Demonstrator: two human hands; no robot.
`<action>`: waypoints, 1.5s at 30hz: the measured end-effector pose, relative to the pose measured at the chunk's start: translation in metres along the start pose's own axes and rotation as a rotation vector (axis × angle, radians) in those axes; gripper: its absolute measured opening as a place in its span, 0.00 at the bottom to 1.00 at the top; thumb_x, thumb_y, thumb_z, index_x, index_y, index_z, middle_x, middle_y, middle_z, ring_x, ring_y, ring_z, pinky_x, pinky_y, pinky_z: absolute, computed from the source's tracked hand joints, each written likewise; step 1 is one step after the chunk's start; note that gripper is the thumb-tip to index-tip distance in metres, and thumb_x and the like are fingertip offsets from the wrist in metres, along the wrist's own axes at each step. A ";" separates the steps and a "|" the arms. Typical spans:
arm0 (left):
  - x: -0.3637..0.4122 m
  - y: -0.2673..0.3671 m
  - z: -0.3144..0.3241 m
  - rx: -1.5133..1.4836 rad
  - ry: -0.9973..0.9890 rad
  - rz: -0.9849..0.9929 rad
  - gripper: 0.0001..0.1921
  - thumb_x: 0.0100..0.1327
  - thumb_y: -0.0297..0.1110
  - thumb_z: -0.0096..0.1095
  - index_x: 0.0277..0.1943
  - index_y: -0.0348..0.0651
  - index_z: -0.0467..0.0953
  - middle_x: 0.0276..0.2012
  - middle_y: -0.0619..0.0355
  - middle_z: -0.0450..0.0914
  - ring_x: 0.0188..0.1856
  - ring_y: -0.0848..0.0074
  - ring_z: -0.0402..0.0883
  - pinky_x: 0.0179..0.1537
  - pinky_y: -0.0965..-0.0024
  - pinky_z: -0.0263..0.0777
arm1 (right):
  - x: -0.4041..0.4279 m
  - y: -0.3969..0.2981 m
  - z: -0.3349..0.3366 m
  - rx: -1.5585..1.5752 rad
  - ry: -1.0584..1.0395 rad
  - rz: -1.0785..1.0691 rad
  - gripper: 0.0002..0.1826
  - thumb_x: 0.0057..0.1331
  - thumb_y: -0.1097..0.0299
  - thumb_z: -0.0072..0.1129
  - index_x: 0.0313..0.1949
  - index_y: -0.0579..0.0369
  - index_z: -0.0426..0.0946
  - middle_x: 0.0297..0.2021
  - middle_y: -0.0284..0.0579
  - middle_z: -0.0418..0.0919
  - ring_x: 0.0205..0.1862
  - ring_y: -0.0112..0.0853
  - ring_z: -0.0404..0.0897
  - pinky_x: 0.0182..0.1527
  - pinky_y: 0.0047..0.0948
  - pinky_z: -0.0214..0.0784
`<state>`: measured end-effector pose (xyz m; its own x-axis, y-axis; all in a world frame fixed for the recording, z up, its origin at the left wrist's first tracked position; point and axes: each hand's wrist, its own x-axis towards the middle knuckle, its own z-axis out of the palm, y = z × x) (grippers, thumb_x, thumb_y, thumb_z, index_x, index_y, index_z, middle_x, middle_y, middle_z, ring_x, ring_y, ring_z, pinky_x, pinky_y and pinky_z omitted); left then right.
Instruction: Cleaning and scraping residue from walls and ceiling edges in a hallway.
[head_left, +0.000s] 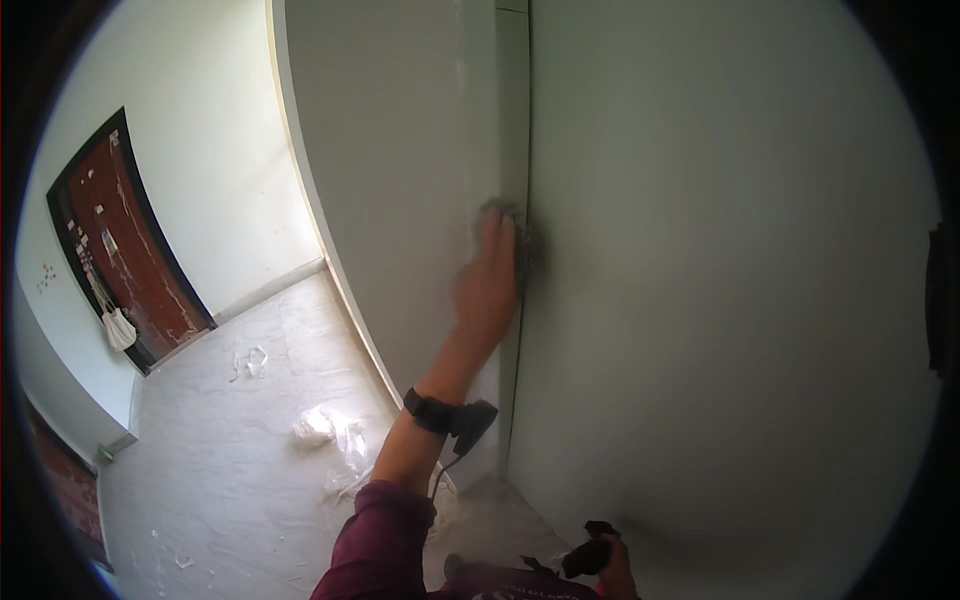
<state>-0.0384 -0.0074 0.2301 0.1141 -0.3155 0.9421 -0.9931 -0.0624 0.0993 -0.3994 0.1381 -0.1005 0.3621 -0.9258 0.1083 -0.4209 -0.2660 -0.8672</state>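
My left hand (487, 289) is raised and presses a dark grey wad (531, 251) against a narrow vertical trim strip (513, 142). Blur leaves unsettled whether the wad is cloth or scouring wool. The strip runs between a grey-green wall face (382, 135) on the left and a broad, smooth pale-green panel (712, 247) on the right, with a thin dark gap along the panel's edge. A black strap with a small device (454, 416) circles my left wrist. Low in the view, my right hand (619, 566) is partly hidden beside another black device; its fingers cannot be made out.
Clear plastic wrapping (334, 435) lies crumpled on the pale tiled floor (202, 450), among smaller scraps. Across the corridor is a reddish-brown door (135, 247) with stickers and a hanging cloth bag (118, 328). The wall's corner edge (315, 217) stands left of my arm.
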 end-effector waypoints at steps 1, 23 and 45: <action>0.008 0.001 -0.004 0.023 -0.022 -0.028 0.23 0.49 0.16 0.46 0.52 0.37 0.64 0.52 0.44 0.66 0.30 0.65 0.78 0.25 0.76 0.72 | 0.003 0.008 0.003 0.324 0.033 0.198 0.10 0.56 0.69 0.44 0.35 0.60 0.71 0.32 0.43 0.74 0.34 0.31 0.73 0.38 0.29 0.66; 0.013 0.013 -0.009 -0.049 -0.020 -0.124 0.27 0.49 0.18 0.45 0.56 0.39 0.56 0.57 0.43 0.58 0.37 0.58 0.76 0.27 0.70 0.71 | 0.014 -0.008 0.006 0.800 -0.058 0.498 0.12 0.53 0.68 0.48 0.35 0.59 0.72 0.28 0.40 0.73 0.29 0.29 0.73 0.33 0.26 0.67; 0.008 0.003 -0.001 -0.006 -0.007 -0.152 0.24 0.52 0.26 0.50 0.54 0.40 0.58 0.57 0.49 0.59 0.27 0.58 0.76 0.22 0.66 0.69 | 0.019 0.004 -0.002 0.917 -0.013 0.633 0.14 0.51 0.68 0.49 0.38 0.58 0.72 0.30 0.41 0.74 0.31 0.30 0.74 0.35 0.29 0.68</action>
<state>-0.0401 -0.0097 0.2385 0.2634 -0.3092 0.9138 -0.9645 -0.1045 0.2426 -0.3954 0.1191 -0.1008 0.3103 -0.8202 -0.4806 0.2397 0.5567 -0.7954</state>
